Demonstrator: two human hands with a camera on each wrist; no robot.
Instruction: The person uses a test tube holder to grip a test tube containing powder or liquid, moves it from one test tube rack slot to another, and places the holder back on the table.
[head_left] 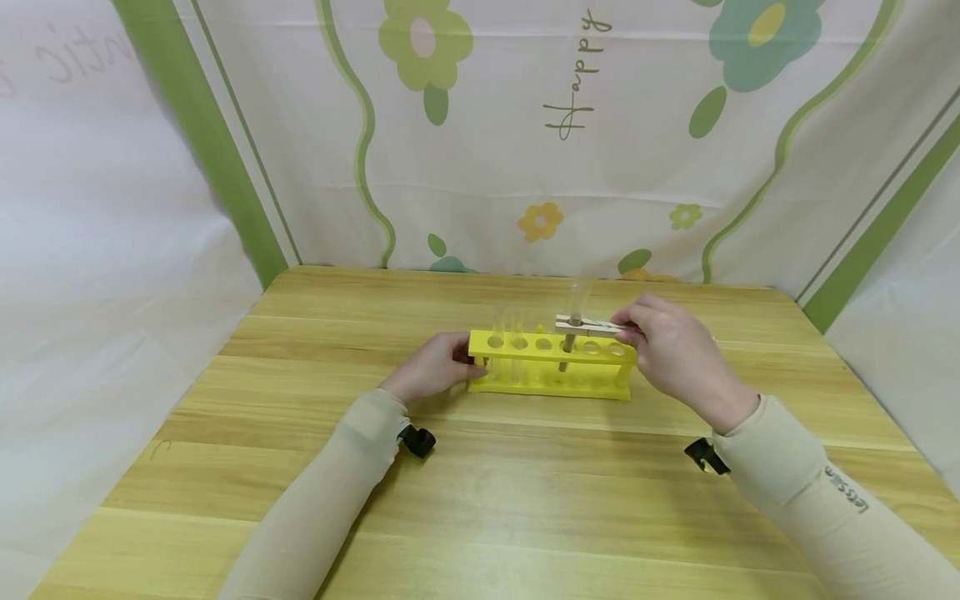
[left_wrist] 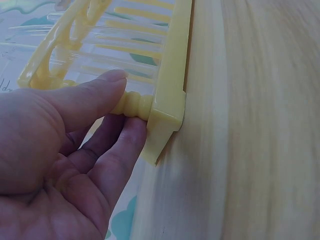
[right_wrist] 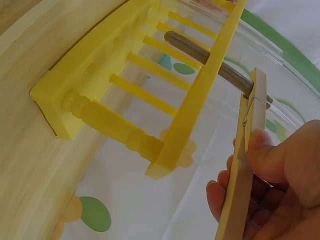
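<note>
Clear with brown inside, the test tube (right_wrist: pixel 235 78) slanted through the yellow rack (head_left: pixel 551 391); fingers of my right hand (head_left: pixel 671 354) gripped its wooden clamp (right_wrist: pixel 239 177), my left hand's (head_left: pixel 435 367) the end post (left_wrist: pixel 136 104).

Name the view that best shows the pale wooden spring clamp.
Right wrist: shows the clamp close up, with its metal spring and the clear tube of brown material between its jaws. Head shows it small, above the yellow plastic rack, one end behind the right hand. Left wrist doesn't show it.
</note>
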